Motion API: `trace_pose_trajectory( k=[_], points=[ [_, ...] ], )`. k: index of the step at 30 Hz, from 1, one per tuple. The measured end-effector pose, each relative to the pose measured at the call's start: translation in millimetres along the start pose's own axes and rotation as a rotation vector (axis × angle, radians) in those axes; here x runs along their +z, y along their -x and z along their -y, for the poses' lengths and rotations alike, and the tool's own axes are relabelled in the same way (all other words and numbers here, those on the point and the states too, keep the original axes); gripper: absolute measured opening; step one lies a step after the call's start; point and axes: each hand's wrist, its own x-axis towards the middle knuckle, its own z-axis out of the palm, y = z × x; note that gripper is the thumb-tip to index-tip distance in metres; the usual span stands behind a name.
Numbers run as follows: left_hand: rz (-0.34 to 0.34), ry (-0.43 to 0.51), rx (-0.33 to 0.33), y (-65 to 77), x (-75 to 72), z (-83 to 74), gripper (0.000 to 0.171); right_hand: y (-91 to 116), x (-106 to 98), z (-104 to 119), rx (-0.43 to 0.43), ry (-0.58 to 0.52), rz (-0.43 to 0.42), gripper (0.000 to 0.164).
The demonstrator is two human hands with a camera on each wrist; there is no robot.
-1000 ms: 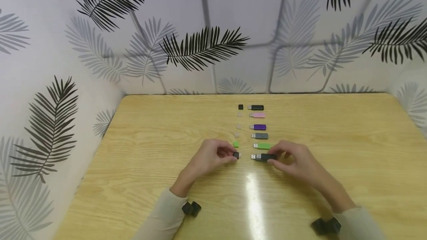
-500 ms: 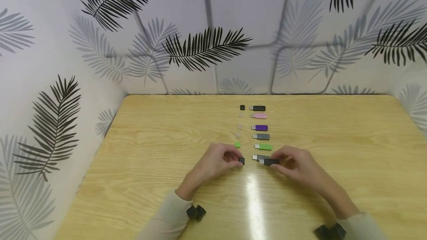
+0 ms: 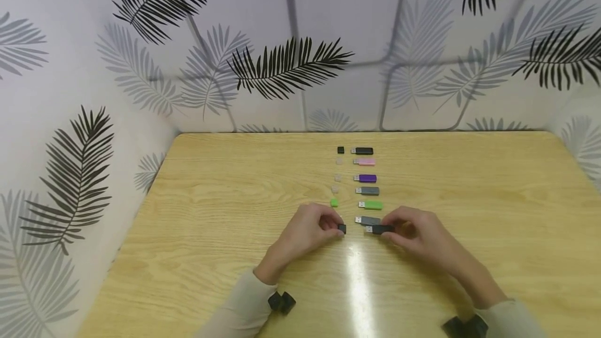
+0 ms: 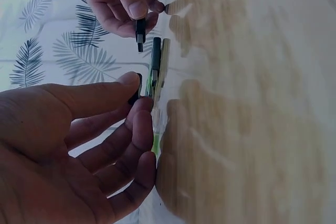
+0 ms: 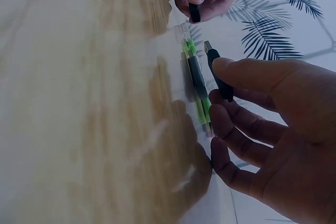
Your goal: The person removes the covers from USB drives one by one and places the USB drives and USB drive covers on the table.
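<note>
Between thumb and fingers, my left hand (image 3: 310,227) pinches a small black cap (image 3: 342,229). Across from it, my right hand (image 3: 415,229) pinches a black USB stick (image 3: 378,229) by its rear end, with the metal plug pointing left at the cap. A short gap separates cap and plug. In the right wrist view the black USB stick (image 5: 220,74) is held just off the table. Right behind it lies a grey USB stick (image 3: 368,220), partly covered by the held stick and fingers. The grey stick's cap is mostly hidden behind my left fingers.
Uncapped sticks lie in a column behind: green (image 3: 373,205), grey (image 3: 369,191), purple (image 3: 368,178), pink (image 3: 366,161) and black (image 3: 364,151). Left of them sit their caps, among them a green cap (image 3: 334,203) and a black cap (image 3: 340,150). A patterned wall borders the wooden table (image 3: 225,186).
Both hands have come toward the front edge with the black cap and black USB stick, and the left has moved right. The gap between cap and plug is smaller.
</note>
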Motion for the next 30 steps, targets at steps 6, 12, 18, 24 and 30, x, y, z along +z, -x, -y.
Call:
trace_pose_trajectory(
  k=[6,12,18,24,30],
  points=[
    [-0.012,-0.044,-0.022,0.4,2.2,0.5,0.01,-2.8,6.9,4.4,0.003,-0.01,-0.007,0.018],
    [-0.033,-0.118,-0.056,1.8,3.2,-0.3,0.012,-5.1,13.5,8.0,0.055,0.025,0.003,0.018],
    [-0.035,-0.156,-0.07,1.5,5.2,-1.0,0.012,-5.4,16.2,9.0,0.074,0.067,0.007,0.018],
    [-0.041,-0.163,-0.085,0.7,5.7,-4.4,0.012,-5.0,16.6,10.8,0.074,0.072,0.012,0.017],
    [-0.05,-0.183,-0.091,0.4,8.2,-7.2,0.011,-2.2,17.6,8.3,0.093,0.08,0.014,0.017]
  ],
)
